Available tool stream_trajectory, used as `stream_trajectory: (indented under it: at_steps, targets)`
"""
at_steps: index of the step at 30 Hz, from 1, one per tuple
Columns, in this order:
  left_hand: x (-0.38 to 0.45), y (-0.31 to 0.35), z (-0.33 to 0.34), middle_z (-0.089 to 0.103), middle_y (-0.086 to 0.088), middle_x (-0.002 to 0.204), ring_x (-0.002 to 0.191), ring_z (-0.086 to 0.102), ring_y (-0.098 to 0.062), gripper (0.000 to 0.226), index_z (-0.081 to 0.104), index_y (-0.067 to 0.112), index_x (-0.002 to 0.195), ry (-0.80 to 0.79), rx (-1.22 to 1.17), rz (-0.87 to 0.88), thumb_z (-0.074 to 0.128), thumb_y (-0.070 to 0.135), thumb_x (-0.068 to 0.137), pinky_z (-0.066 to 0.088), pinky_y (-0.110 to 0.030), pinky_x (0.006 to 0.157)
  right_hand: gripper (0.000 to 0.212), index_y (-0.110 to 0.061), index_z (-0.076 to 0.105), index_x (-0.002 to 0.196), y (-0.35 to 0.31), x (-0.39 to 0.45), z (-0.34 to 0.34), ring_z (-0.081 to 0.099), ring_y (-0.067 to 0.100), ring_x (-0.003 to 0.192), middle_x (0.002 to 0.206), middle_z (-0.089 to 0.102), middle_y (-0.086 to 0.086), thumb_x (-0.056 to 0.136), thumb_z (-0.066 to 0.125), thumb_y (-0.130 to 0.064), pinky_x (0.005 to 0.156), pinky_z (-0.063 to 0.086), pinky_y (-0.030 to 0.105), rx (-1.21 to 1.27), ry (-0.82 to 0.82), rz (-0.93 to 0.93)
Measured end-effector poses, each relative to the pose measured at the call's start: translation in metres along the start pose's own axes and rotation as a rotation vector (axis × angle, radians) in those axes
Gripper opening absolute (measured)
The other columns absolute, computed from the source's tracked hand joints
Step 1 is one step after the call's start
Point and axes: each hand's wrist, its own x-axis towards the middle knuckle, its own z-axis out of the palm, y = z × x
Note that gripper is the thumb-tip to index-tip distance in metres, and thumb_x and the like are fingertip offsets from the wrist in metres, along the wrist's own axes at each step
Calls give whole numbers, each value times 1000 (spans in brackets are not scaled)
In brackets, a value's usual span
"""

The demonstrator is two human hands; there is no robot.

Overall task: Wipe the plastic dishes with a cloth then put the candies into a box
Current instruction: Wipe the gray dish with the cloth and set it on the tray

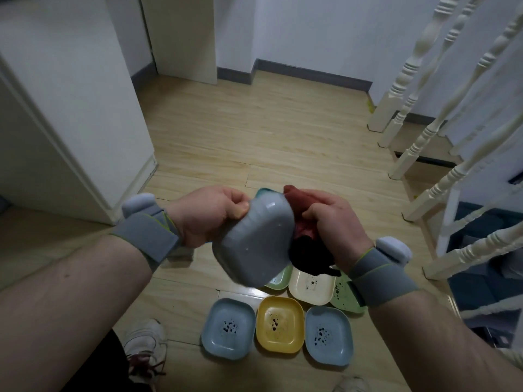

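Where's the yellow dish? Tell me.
Head view, low centre: the yellow dish lies on the floor between two blue dishes, below the hands.

A light wooden plank floor (254,142) carried everything. Directly on it, in the near row, lay a blue dish (228,328), a yellow dish (280,323) and a second blue dish (329,336), side by side with rims touching or nearly so, each spattered with dark spots. Behind them sat a pale green dish (278,279), a cream dish (311,287) and a spotted green dish (343,297), all partly hidden. A white shoe (145,343) stood on the boards to the left, and another shoe (351,384) showed at the bottom edge.
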Motion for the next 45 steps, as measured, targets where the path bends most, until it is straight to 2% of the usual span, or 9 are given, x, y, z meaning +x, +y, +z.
stream_trajectory:
  at_steps: [3, 6, 13, 19, 25, 28, 31, 39, 45]
  targets:
    - [5, -11, 11, 50, -8, 69, 57, 48, -14, 27, 54, 9, 77, 69, -61, -17, 41, 0, 98, 39, -22, 53, 48, -38, 67, 116, -5, -10, 12, 58, 14, 97, 108, 61, -10, 72, 49, -32, 89, 50, 34, -388, -19, -233]
    - [11, -15, 20, 57, -19, 89, 77, 57, -24, 25, 60, -1, 106, 81, -307, -31, 37, -3, 96, 51, -31, 66, 50, -39, 60, 125, -8, -27, 30, 55, 16, 96, 116, 50, -6, 78, 45, -37, 82, 50, 31, -604, -13, -446]
    - [17, -3, -7, 65, -24, 122, 103, 68, -31, 39, 56, -3, 129, 134, -855, -59, 34, 16, 103, 60, -47, 73, 53, -42, 59, 126, 17, -40, 37, 57, 20, 79, 109, 50, 0, 76, 44, -35, 63, 54, 33, -715, 48, -581]
    - [10, -10, 7, 64, -12, 91, 82, 62, -22, 28, 63, 3, 102, 53, -619, -46, 36, 9, 102, 59, -32, 67, 48, -40, 56, 131, 10, -5, 3, 54, 21, 95, 106, 48, 0, 87, 54, -21, 79, 38, 22, -632, 287, -259]
    - [12, -11, 16, 64, -14, 69, 55, 64, -18, 28, 63, -1, 86, 74, -640, -40, 38, 1, 97, 55, -24, 46, 49, -40, 60, 123, -3, -45, 45, 56, 22, 72, 103, 55, 1, 76, 51, -34, 56, 50, 31, -832, 41, -633]
    - [10, -7, 4, 65, -18, 100, 80, 68, -23, 29, 58, -1, 117, 55, -738, -13, 37, 9, 100, 62, -36, 63, 52, -42, 60, 125, 6, -30, 28, 59, 25, 80, 108, 54, 2, 75, 50, -34, 67, 51, 31, -785, 115, -498]
    - [10, -12, 3, 67, -15, 99, 83, 68, -23, 30, 60, 0, 116, 26, -704, -43, 36, 11, 101, 61, -36, 63, 45, -43, 57, 129, 10, -8, 2, 56, 24, 92, 105, 48, 0, 86, 50, -30, 77, 44, 26, -692, 198, -313]
    - [15, -11, 9, 65, -20, 95, 83, 66, -26, 23, 59, 0, 107, 52, -652, -46, 38, 6, 100, 61, -36, 72, 53, -36, 61, 124, -4, -34, 37, 58, 24, 76, 107, 56, 1, 75, 44, -37, 59, 54, 35, -780, 19, -618]
    - [13, -1, -8, 67, -20, 111, 87, 72, -26, 35, 57, -5, 121, 111, -658, -25, 35, 14, 103, 59, -43, 74, 55, -35, 62, 126, 20, -20, 21, 59, 25, 80, 109, 55, 4, 74, 43, -36, 67, 55, 35, -732, 116, -492]
